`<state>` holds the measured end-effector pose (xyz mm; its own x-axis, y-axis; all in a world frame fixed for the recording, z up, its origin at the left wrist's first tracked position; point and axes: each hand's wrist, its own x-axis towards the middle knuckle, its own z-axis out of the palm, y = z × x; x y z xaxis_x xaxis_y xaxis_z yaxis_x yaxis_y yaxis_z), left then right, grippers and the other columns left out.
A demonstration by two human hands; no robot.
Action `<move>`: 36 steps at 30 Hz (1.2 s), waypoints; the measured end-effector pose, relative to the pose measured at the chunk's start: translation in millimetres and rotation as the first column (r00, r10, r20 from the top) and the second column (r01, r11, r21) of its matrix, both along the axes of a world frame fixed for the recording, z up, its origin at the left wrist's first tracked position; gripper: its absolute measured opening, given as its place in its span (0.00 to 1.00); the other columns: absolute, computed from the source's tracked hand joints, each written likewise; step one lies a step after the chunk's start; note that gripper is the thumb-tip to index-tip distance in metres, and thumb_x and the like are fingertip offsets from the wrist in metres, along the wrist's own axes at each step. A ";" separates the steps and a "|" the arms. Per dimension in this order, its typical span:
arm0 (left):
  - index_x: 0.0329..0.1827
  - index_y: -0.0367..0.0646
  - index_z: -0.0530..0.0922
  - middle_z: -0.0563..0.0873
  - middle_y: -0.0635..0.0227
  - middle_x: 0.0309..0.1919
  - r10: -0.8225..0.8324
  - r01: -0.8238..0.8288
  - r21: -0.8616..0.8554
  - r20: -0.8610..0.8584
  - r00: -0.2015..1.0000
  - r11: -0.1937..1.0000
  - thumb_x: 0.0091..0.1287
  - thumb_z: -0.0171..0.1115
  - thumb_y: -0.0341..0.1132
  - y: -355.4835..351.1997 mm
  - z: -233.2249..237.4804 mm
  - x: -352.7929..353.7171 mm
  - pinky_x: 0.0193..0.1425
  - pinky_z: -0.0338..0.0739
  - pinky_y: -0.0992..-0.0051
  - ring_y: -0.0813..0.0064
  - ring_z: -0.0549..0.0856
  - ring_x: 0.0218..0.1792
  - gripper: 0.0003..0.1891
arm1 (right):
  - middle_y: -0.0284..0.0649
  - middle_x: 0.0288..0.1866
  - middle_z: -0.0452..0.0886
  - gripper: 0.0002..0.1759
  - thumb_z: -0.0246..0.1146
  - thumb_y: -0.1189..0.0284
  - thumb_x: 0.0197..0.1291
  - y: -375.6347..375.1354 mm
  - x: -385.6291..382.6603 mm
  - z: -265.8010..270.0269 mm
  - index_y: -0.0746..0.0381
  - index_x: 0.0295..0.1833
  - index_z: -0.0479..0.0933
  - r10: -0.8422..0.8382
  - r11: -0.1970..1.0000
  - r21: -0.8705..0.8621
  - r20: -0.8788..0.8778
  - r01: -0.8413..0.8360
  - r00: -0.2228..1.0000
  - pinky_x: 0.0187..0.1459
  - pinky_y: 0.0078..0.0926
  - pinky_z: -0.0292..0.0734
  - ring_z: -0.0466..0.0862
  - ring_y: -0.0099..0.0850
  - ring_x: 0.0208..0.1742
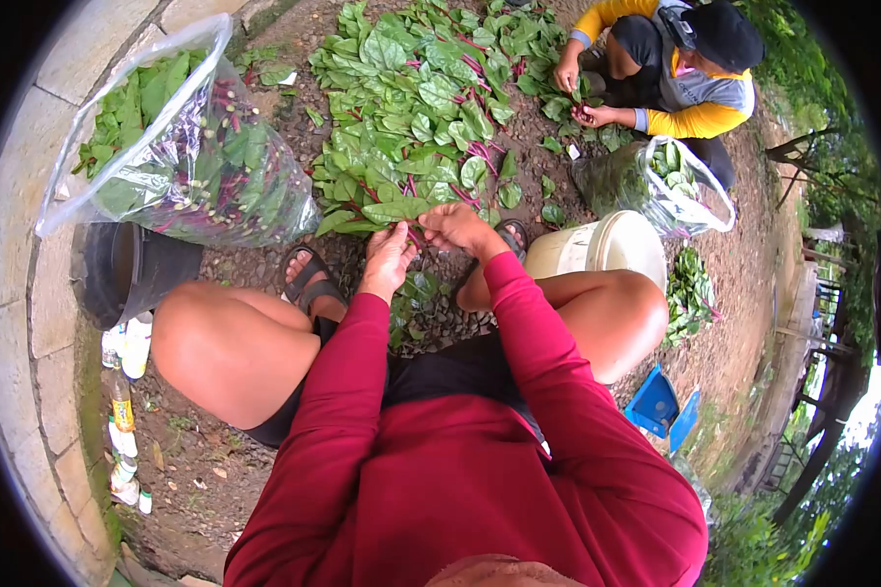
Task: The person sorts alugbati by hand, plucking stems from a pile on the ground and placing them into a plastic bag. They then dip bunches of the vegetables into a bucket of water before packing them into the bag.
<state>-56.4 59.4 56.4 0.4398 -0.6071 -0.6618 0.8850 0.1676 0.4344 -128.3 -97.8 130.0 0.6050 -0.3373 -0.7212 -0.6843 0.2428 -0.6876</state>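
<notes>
Between my two hands is a leafy purple-red stem (416,236), probably Malabar spinach, its broad green leaf pointing away from me. My left hand (390,258) pinches it near the lower end. Close by on the right, my right hand (457,231) has its fingers closed on the same sprig; the fingertips partly hide the stem. Just beyond both hands spreads a big pile of green leaves with purple stems (416,117) on the ground. A few loose leaves (419,293) lie below my hands, between my feet.
At left, a clear bag of leaves (215,166) leans by a black bucket (113,269) and a stone curb (54,333). Several bottles (123,421) line it. At right are a cream bucket (597,245), another filled bag (646,186), a blue container (653,403) and a crouching co-worker (690,88) handling leaves.
</notes>
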 end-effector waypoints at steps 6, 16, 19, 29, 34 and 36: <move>0.49 0.43 0.78 0.83 0.71 0.40 0.026 -0.028 -0.005 -0.202 0.979 1.000 0.66 0.72 0.37 3.4 -12.4 14.3 0.49 0.79 0.68 0.72 0.83 0.41 0.15 | 0.30 0.29 0.83 0.11 0.71 0.63 0.65 5.5 -4.3 -0.8 0.59 0.43 0.86 0.146 0.988 0.053 -0.004 -0.146 0.989 0.29 0.21 0.80 0.81 0.21 0.26; 0.49 0.27 0.81 0.88 0.55 0.46 0.036 -0.183 0.510 0.285 0.958 0.840 0.60 0.74 0.28 11.3 -37.8 -3.7 0.48 0.80 0.67 0.65 0.86 0.42 0.17 | 0.51 0.35 0.88 0.16 0.67 0.62 0.60 -11.7 -17.5 -92.3 0.63 0.46 0.86 0.185 0.693 -0.674 -0.177 -0.256 0.967 0.47 0.40 0.83 0.89 0.46 0.40; 0.50 0.26 0.80 0.88 0.56 0.47 0.061 -0.206 0.510 0.287 0.956 0.835 0.59 0.74 0.25 11.9 -27.2 -3.0 0.50 0.80 0.68 0.65 0.87 0.44 0.18 | 0.55 0.49 0.86 0.21 0.66 0.56 0.60 -8.1 -4.4 -101.2 0.60 0.52 0.84 0.274 0.672 -0.608 -0.327 -0.423 0.905 0.55 0.43 0.81 0.86 0.49 0.53; 0.52 0.28 0.79 0.87 0.55 0.48 0.002 -0.153 0.553 0.264 0.965 0.819 0.57 0.73 0.22 19.7 -22.7 1.9 0.52 0.79 0.67 0.64 0.87 0.44 0.20 | 0.54 0.48 0.87 0.22 0.67 0.55 0.59 -1.4 1.1 -122.8 0.62 0.48 0.84 0.177 0.715 -0.590 -0.367 -0.375 0.913 0.56 0.43 0.80 0.86 0.46 0.54; 0.53 0.29 0.79 0.87 0.56 0.48 -0.037 -0.142 0.614 0.269 0.962 0.776 0.57 0.73 0.22 18.1 -23.2 -0.4 0.52 0.79 0.68 0.65 0.86 0.45 0.20 | 0.51 0.48 0.87 0.20 0.65 0.56 0.60 -4.2 13.4 -101.2 0.61 0.47 0.84 0.249 0.646 -0.604 -0.410 -0.466 0.877 0.55 0.43 0.81 0.87 0.47 0.53; 0.54 0.29 0.79 0.87 0.57 0.48 -0.055 -0.134 0.626 0.274 0.960 0.768 0.58 0.72 0.22 15.7 -11.3 0.1 0.53 0.79 0.68 0.65 0.86 0.45 0.20 | 0.50 0.50 0.87 0.20 0.64 0.56 0.61 -2.1 29.3 -109.4 0.60 0.49 0.83 0.182 0.595 -0.701 -0.358 -0.393 0.916 0.56 0.43 0.81 0.86 0.48 0.53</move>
<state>-56.3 75.0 45.1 0.6661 -0.0683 -0.7427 0.7207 -0.1976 0.6645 -99.0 -99.9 20.5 0.6249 -0.6549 -0.4249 -0.7807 -0.5186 -0.3488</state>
